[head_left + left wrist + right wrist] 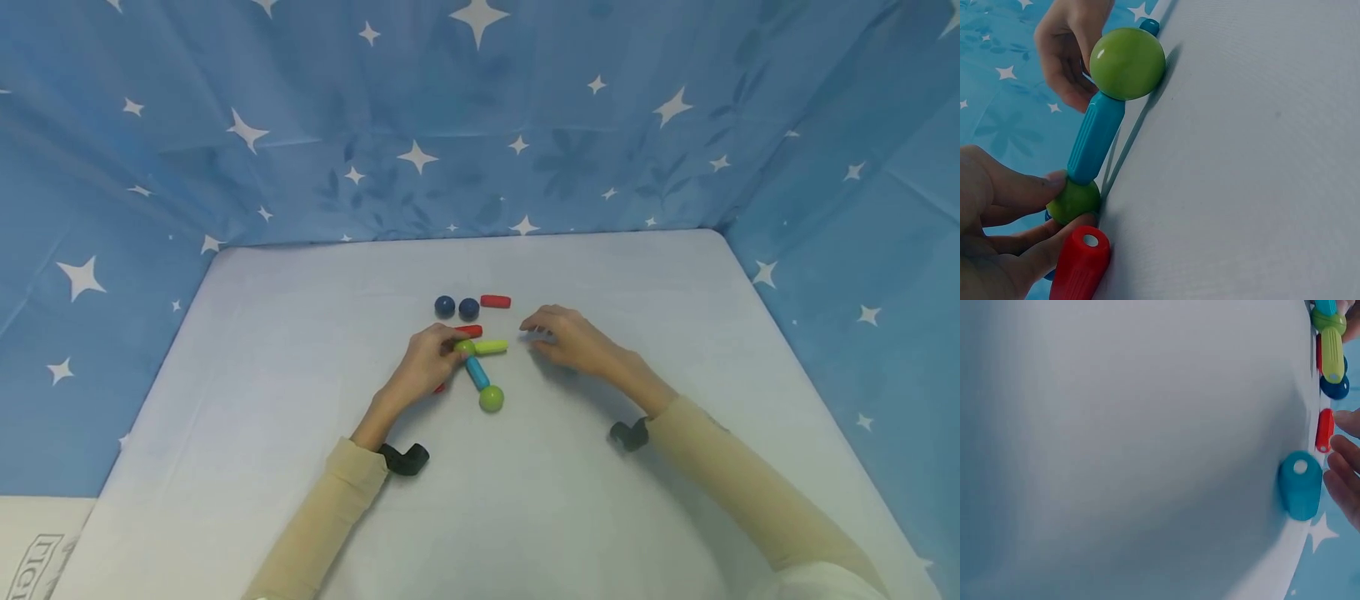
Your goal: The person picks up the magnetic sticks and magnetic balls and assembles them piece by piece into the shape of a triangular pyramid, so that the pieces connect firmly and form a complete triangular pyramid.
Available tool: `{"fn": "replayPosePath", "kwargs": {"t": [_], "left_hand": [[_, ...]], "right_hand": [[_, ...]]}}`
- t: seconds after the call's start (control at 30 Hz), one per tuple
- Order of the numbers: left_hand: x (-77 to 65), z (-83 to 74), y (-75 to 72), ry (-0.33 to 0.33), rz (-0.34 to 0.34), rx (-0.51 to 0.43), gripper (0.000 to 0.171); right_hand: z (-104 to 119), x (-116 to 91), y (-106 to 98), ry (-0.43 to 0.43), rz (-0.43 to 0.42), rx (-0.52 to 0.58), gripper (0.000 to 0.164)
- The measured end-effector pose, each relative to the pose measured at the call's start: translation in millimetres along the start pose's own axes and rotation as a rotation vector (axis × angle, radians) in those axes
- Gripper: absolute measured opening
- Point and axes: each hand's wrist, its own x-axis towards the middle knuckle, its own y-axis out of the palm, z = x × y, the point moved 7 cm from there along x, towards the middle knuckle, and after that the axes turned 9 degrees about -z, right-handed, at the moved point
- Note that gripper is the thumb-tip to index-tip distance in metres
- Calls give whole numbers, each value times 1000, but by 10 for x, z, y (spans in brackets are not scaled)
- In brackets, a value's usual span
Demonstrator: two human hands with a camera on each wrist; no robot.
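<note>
Four pieces look joined. Head: left hand (430,361) pinches a green ball (466,348) bearing blue rod (477,373) and yellow-green rod (492,347); red rods (495,302), navy balls (445,307) lie unjoined on the tabletop (600,517). Left wrist: second green ball (1127,64) caps the blue rod. Right wrist: right hand (1347,475) empty.

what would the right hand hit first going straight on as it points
Likely the yellow-green stick, just ahead of the right hand in the head view, though depth is unclear.

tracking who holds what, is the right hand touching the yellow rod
Apart: the head view shows white tabletop between the right hand and the yellow rod.
</note>
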Motion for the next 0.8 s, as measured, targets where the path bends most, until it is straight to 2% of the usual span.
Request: {"fn": "replayPosePath", "kwargs": {"t": [0.37, 0.8], "left_hand": [[-13, 4, -37, -9, -4, -25, 31], [-11, -9, -30, -3, -2, -18, 30]], "right_hand": [[-179, 34, -92, 4, -41, 57, 30], [-209, 321, 25, 43, -39, 48, 31]]}}
